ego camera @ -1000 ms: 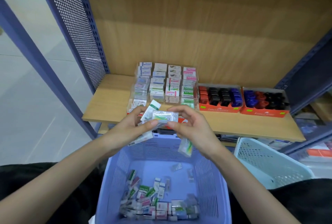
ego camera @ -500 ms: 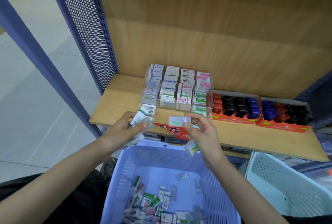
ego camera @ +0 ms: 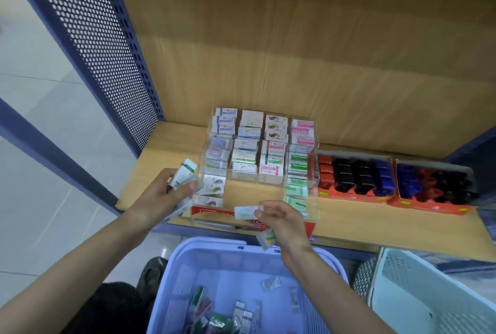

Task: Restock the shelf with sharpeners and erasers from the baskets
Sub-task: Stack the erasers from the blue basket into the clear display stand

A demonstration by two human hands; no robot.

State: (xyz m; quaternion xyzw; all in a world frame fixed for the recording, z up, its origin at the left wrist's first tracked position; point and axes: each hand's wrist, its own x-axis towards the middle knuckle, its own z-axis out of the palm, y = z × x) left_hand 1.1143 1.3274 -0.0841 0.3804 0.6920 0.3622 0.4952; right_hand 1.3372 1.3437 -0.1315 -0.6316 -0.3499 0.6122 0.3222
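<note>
Erasers (ego camera: 222,317) lay loose at the bottom of the purple basket (ego camera: 214,244), which sat just below the edge of the shelf (ego camera: 375,223), presumably to keep each reach short. Right hand (ego camera: 281,222) pinched one wrapped eraser (ego camera: 247,211) between thumb and fingertips, held flat and level at the front of the clear rack (ego camera: 313,189), beside its two bare middle-front compartments; judged to be lining it up for one of those slots. A spare eraser (ego camera: 266,238) hung tucked under the same hand's lower fingers, likely queued for the next placement. Left hand (ego camera: 158,197) gripped a small stack (ego camera: 185,175) of erasers beside the rack's left column, apparently serving as a supply so the right could place them singly. Rear tiers of the rack looked full. Sharpeners (ego camera: 354,172) filled two red trays (ego camera: 349,195) to the right, apart from both hands. White basket (ego camera: 429,293) stood right of the purple one; contents not visible.
</note>
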